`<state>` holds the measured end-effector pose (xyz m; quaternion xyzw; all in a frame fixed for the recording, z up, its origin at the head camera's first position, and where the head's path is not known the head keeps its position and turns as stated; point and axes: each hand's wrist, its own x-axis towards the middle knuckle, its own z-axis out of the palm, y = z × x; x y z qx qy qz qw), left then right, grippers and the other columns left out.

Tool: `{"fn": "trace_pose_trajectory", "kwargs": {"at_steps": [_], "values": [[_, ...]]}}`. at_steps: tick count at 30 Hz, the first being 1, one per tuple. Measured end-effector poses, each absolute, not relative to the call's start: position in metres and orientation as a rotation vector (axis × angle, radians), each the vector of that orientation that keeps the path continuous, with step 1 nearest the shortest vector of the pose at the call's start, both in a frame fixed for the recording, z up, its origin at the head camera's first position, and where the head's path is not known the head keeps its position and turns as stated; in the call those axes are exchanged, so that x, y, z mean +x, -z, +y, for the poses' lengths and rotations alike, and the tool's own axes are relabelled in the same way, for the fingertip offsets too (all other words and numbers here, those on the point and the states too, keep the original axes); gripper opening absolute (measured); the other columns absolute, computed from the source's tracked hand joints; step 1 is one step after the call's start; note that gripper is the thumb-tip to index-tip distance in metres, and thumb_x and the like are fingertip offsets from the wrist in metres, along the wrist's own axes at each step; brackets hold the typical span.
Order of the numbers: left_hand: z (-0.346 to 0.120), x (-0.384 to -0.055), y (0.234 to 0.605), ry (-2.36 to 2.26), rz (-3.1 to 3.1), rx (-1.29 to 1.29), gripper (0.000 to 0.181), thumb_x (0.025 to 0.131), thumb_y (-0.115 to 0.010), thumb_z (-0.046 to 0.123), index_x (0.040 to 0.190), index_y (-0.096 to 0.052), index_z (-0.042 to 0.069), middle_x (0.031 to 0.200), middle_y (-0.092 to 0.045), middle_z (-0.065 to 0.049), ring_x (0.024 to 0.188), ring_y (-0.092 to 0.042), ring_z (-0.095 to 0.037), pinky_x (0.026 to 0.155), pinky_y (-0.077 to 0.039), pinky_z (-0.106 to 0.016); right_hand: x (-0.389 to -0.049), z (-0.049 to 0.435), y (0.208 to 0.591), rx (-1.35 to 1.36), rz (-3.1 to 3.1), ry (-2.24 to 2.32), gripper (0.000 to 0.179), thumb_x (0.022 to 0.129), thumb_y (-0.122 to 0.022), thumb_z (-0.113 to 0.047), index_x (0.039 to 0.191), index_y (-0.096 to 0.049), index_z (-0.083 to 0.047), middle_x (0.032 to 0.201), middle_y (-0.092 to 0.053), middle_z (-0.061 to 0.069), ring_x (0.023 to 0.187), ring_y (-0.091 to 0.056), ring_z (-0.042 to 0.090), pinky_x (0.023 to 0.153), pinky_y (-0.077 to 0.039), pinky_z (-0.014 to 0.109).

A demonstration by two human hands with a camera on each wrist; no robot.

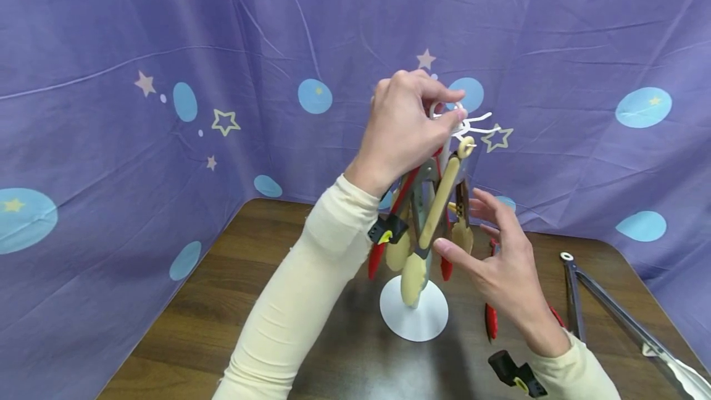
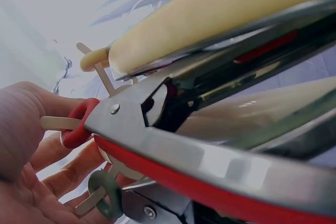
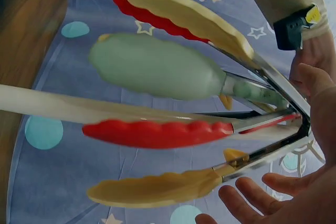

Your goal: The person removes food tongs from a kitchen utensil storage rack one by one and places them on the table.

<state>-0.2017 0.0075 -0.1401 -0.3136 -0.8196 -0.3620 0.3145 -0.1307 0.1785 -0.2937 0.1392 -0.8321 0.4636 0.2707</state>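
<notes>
Shiny metal is seen in the tongs [image 2: 210, 156], whose heads [image 3: 163, 134] are matt and plastic-looking. The stand [image 1: 397, 321] is given a smooth finish; wood grain with a soft sheen is shown by the table [image 1: 222, 295], wrinkled cloth by the curtain [image 1: 389, 5] and sleeve [image 1: 300, 289].

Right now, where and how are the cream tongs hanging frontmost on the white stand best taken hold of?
Probably mid-handle, from the right with the right hand: the cream tongs hang head down by their ring, long handle facing outward and uncovered, that hand close beside them.
</notes>
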Motion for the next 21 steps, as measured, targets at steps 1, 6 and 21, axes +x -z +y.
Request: {"fn": "trace_pose_trajectory", "kwargs": {"at_steps": [1,6,21], "values": [[0.008,-0.201,0.140,0.951,-2.161,-0.819,0.021,0.086,-0.080,0.019,0.107,-0.081,0.014,0.069,-0.059,0.003,0.064,-0.050,-0.010,0.063,-0.037,-0.025,-0.131,0.178,0.294,0.374,-2.246,-1.248,0.084,0.081,-0.087,-0.020,0.152,-0.043,-0.012,0.137,-0.054,0.013,0.127,-0.051,0.031,0.099,-0.040,0.057],[0.011,-0.200,0.141,0.945,-2.144,-0.786,0.020,0.086,-0.081,0.020,0.105,-0.081,0.014,0.068,-0.058,0.004,0.064,-0.049,-0.010,0.064,-0.037,-0.026,-0.132,0.173,0.294,0.372,-2.237,-1.229,0.087,0.078,-0.090,-0.021,0.152,-0.044,-0.015,0.135,-0.054,0.013,0.126,-0.052,0.032,0.099,-0.041,0.058],[0.014,-0.196,0.143,0.922,-2.124,-0.727,0.019,0.086,-0.080,0.022,0.104,-0.082,0.017,0.068,-0.057,0.006,0.063,-0.049,-0.009,0.061,-0.037,-0.027,-0.135,0.164,0.291,0.371,-2.233,-1.166,0.087,0.076,-0.091,-0.023,0.149,-0.045,-0.010,0.134,-0.052,0.014,0.121,-0.052,0.031,0.097,-0.041,0.052]]}}
